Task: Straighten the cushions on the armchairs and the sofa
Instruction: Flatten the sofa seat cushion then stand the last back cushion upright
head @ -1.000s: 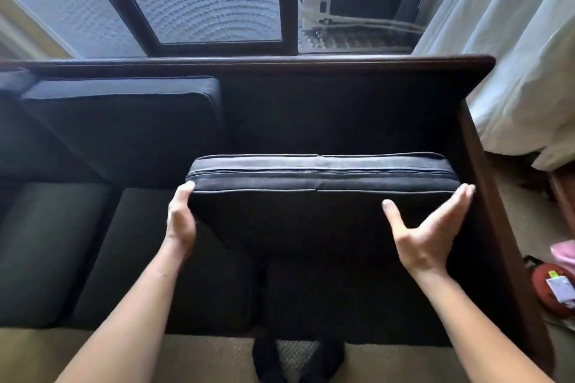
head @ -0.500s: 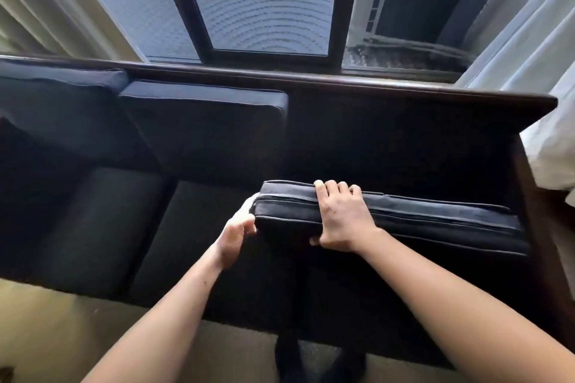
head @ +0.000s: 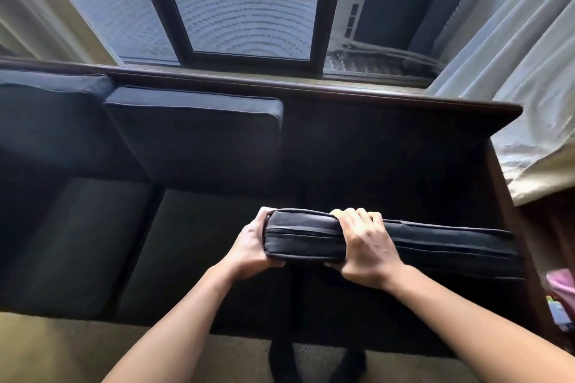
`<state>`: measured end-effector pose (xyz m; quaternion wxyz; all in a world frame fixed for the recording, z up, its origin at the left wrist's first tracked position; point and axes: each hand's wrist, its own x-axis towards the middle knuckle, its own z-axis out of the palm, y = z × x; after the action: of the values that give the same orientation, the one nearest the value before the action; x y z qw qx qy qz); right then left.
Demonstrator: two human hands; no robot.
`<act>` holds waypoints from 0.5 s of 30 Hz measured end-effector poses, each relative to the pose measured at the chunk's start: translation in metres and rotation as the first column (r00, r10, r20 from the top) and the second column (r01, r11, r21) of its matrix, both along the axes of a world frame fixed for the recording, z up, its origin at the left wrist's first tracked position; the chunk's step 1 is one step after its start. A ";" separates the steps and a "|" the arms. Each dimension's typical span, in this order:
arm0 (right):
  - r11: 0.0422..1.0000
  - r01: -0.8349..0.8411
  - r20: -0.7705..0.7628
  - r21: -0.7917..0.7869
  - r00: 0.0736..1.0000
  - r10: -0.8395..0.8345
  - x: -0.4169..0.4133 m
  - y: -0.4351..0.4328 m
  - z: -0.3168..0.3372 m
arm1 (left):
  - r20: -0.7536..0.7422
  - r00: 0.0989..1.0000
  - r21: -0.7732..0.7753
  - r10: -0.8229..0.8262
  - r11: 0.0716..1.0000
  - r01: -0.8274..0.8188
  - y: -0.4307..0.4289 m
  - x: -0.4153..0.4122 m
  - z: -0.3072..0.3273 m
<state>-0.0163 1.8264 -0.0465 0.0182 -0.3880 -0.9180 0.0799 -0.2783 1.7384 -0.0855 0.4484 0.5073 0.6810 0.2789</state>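
Observation:
A dark back cushion (head: 435, 242) stands on edge over the right seat of the dark sofa (head: 389, 96), its zipped side facing up at me. My left hand (head: 252, 246) wraps around the cushion's left end. My right hand (head: 364, 249) clamps over its top edge a little further right, fingers over the far side. Two more back cushions lean against the sofa back: the middle cushion (head: 199, 134) and the left cushion (head: 46, 112). The right part of the sofa back is bare. The cushion's lower half is hidden in shadow.
A wooden armrest (head: 510, 227) bounds the sofa on the right, with a pale curtain (head: 535, 87) and pink items (head: 563, 286) beyond it. A dark-framed window (head: 249, 9) runs behind the sofa. My dark-socked feet (head: 314, 361) stand on beige carpet (head: 62, 348).
My hands went from the cushion's two ends to its left end; the right one crossed over onto the top edge. Since half a second ago both hands closed tighter on it.

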 end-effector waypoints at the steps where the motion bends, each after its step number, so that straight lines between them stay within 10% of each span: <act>1: 1.000 -0.001 -0.031 -0.009 1.000 0.001 0.005 0.003 0.009 | 0.012 1.000 0.042 0.014 0.999 -0.015 0.000 0.004 0.011; 7: 0.975 0.066 -0.371 -0.210 0.917 -0.143 0.050 0.025 0.077 | 0.035 0.999 0.294 0.013 0.956 -0.023 0.020 0.030 0.113; 15: 0.835 0.043 -0.486 -0.548 0.797 -0.360 0.112 0.037 0.102 | -0.608 0.765 0.276 -0.211 0.848 0.453 0.079 0.117 0.213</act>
<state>0.0953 1.8636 0.0554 0.1971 -0.4355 -0.7659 0.4300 -0.1617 1.8178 0.1274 0.1577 0.7626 0.6043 0.1687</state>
